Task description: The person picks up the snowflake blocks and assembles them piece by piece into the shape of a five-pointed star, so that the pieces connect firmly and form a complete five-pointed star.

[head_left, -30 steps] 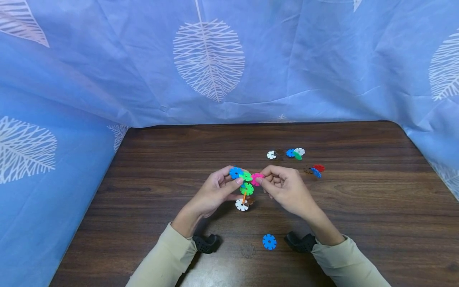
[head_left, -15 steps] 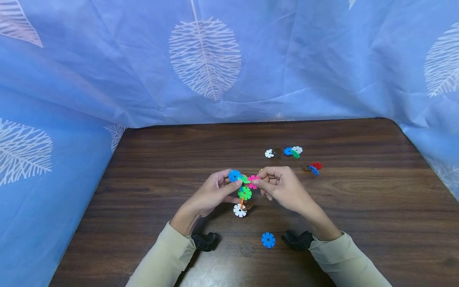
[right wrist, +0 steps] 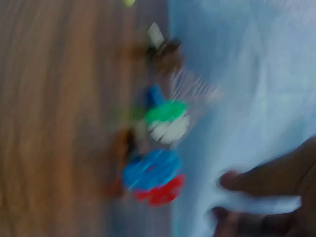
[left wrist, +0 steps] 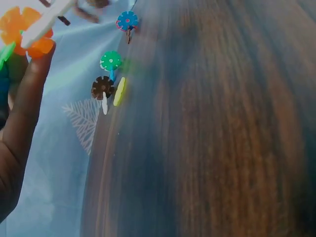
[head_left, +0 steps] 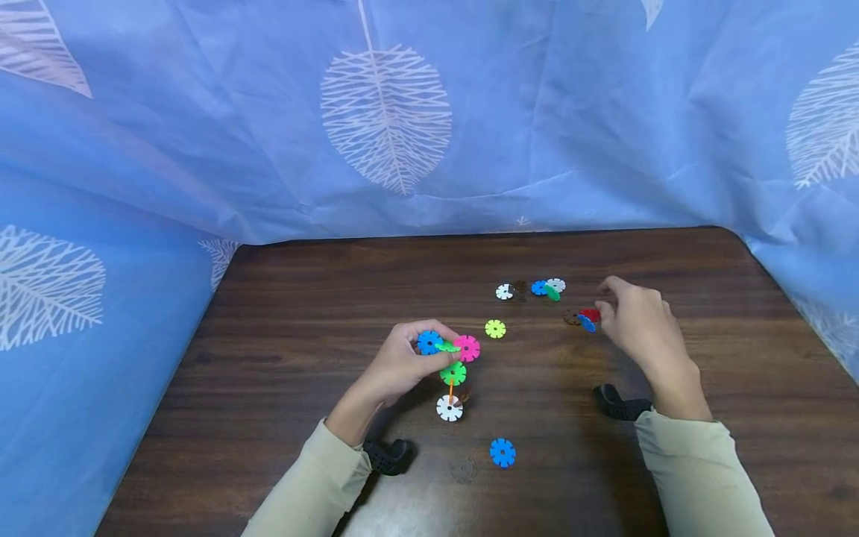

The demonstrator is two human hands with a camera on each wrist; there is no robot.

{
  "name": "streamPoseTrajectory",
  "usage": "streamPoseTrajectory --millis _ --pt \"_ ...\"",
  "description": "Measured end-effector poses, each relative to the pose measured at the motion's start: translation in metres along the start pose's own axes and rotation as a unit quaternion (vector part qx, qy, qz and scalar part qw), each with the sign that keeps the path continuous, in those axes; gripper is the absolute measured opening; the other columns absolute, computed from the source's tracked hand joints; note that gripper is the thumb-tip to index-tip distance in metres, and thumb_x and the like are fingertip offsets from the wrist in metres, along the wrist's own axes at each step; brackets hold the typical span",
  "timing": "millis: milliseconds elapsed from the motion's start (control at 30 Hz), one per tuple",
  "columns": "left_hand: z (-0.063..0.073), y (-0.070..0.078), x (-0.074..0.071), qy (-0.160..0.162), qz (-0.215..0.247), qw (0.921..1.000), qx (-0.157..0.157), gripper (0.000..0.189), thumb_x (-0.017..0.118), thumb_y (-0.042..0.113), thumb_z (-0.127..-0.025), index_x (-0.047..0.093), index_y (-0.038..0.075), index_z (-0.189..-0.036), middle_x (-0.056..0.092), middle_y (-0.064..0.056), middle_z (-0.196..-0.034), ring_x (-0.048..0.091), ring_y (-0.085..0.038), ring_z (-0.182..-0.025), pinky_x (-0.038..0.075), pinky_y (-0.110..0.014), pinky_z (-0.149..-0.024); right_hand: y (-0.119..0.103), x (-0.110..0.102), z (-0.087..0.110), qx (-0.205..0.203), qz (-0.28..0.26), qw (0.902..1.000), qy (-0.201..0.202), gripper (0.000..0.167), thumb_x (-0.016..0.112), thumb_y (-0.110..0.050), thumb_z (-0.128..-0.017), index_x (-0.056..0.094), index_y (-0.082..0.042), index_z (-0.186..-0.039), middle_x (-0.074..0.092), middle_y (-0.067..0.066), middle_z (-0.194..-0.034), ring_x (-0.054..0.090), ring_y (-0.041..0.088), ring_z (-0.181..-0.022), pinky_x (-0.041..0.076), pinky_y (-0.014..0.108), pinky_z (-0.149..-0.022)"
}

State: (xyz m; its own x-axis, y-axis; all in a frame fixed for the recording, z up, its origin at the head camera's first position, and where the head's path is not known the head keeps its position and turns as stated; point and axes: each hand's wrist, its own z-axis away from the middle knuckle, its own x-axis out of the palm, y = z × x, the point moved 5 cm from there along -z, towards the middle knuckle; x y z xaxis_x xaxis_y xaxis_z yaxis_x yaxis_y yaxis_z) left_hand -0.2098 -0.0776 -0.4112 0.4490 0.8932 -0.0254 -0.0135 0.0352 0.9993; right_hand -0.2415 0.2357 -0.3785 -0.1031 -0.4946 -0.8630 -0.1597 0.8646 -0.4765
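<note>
My left hand [head_left: 403, 364] pinches a joined cluster of notched plastic discs above the table. In it show a blue disc [head_left: 429, 343], a pink disc [head_left: 467, 348], a green disc [head_left: 453, 374] and a white disc [head_left: 449, 408]; an orange disc [left wrist: 19, 27] fills the corner of the left wrist view. My right hand [head_left: 640, 324] holds nothing, its thumb and fingers spread apart. Its thumb is close by a joined group with a red disc [head_left: 589, 314], a blue disc [right wrist: 153, 169] and a brown disc [head_left: 572, 318]. The right wrist view is blurred.
A yellow disc [head_left: 495, 329] lies mid-table. Behind it are a white disc [head_left: 503, 292] joined to a brown one, and a green disc [head_left: 553, 294] with blue and white ones. Nearer lie a blue disc [head_left: 502, 453] and a see-through disc [head_left: 463, 469]. A blue curtain [head_left: 268, 149] hangs behind.
My right hand has let go of the pink disc and moved right to the red and blue discs. The pink disc stays on the left hand's cluster. The yellow disc has come into full view.
</note>
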Motion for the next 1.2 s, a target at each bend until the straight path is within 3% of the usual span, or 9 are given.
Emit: streamPoseTrajectory --millis 100,233,433,633,800,900,1033,1100,1200 --pt "0.002 0.000 0.002 -0.009 0.005 0.9999 -0.007 0.019 0.075 -0.002 -0.090 0.073 -0.006 -0.108 0.070 -0.003 -0.078 0.057 -0.015 -0.064 0.051 -0.022 -0.062 0.022 0.011 0.000 0.029 0.049 0.9956 -0.074 0.024 0.064 0.000 -0.097 0.063 0.008 -0.120 0.066 0.021 -0.085 0.049 0.022 -0.054 0.038 0.035 -0.045" --pt "0.002 0.000 0.004 -0.021 0.010 0.9997 0.002 0.018 0.074 -0.002 -0.090 0.071 -0.007 -0.107 0.069 0.000 -0.079 0.055 -0.009 -0.063 0.050 -0.020 -0.060 0.022 0.016 0.001 0.005 0.044 0.9972 -0.061 0.004 0.066 0.002 -0.094 0.066 0.004 -0.098 0.062 0.014 -0.076 0.049 0.021 -0.055 0.037 0.034 -0.045" --pt "-0.001 -0.001 0.011 -0.044 0.023 0.9987 0.010 0.019 0.073 0.000 -0.091 0.070 -0.007 -0.109 0.067 0.002 -0.077 0.053 -0.009 -0.064 0.048 -0.020 -0.061 -0.030 0.012 0.010 -0.085 -0.062 0.9944 -0.016 0.016 0.069 0.007 -0.087 0.058 -0.005 -0.084 0.055 0.003 -0.070 0.048 0.016 -0.057 0.043 0.026 -0.049" --pt "-0.003 -0.004 0.023 -0.086 0.079 0.9928 -0.023 0.026 0.070 0.001 -0.094 0.069 -0.009 -0.119 0.075 0.001 -0.095 0.060 -0.008 -0.071 0.054 -0.021 -0.069 -0.089 0.029 0.025 -0.163 -0.172 0.9703 -0.048 0.025 0.068 0.010 -0.082 0.056 -0.011 -0.085 0.052 -0.007 -0.066 0.049 0.009 -0.057 0.045 0.022 -0.048" --pt "-0.002 -0.005 0.027 -0.105 0.135 0.9845 -0.040 0.029 0.066 -0.001 -0.096 0.065 -0.013 -0.123 0.075 0.002 -0.094 0.063 -0.008 -0.075 0.057 -0.023 -0.072 -0.103 0.036 0.033 -0.194 -0.216 0.9543 -0.071 0.026 0.068 0.011 -0.083 0.057 -0.013 -0.088 0.049 -0.009 -0.066 0.046 0.006 -0.056 0.042 0.022 -0.048" --pt "-0.001 -0.005 0.026 -0.111 0.165 0.9792 -0.040 0.027 0.065 -0.001 -0.096 0.065 -0.013 -0.120 0.074 0.001 -0.093 0.063 -0.009 -0.077 0.056 -0.022 -0.072 -0.102 0.036 0.033 -0.206 -0.296 0.9248 -0.119 0.021 0.064 0.011 -0.090 0.056 -0.006 -0.099 0.057 -0.001 -0.073 0.056 0.010 -0.059 0.048 0.024 -0.049" --pt "0.000 -0.005 0.025 -0.127 0.178 0.9752 -0.034 0.028 0.067 0.003 -0.096 0.066 -0.013 -0.119 0.075 0.000 -0.095 0.064 -0.009 -0.078 0.057 -0.023 -0.074 -0.097 0.033 0.032 -0.218 -0.458 0.8365 -0.208 0.035 0.055 0.014 -0.098 0.043 0.009 -0.131 0.058 0.023 -0.109 0.070 0.028 -0.076 0.059 0.034 -0.059" --pt "0.000 -0.004 0.025 -0.135 0.179 0.9740 -0.030 0.029 0.068 0.005 -0.096 0.066 -0.013 -0.119 0.075 0.001 -0.096 0.064 -0.009 -0.079 0.058 -0.024 -0.075 -0.096 0.034 0.031 -0.216 -0.501 0.8004 -0.248 0.043 0.053 0.013 -0.100 0.037 0.011 -0.140 0.058 0.027 -0.113 0.070 0.032 -0.079 0.061 0.038 -0.064" --pt "0.001 -0.002 0.025 -0.139 0.180 0.9734 -0.023 0.026 0.069 0.006 -0.096 0.067 -0.011 -0.117 0.075 0.000 -0.095 0.064 -0.009 -0.078 0.058 -0.023 -0.074 -0.095 0.042 0.029 -0.199 -0.515 0.7828 -0.286 0.041 0.058 0.008 -0.101 0.044 0.010 -0.140 0.066 0.020 -0.105 0.067 0.028 -0.077 0.062 0.038 -0.068"
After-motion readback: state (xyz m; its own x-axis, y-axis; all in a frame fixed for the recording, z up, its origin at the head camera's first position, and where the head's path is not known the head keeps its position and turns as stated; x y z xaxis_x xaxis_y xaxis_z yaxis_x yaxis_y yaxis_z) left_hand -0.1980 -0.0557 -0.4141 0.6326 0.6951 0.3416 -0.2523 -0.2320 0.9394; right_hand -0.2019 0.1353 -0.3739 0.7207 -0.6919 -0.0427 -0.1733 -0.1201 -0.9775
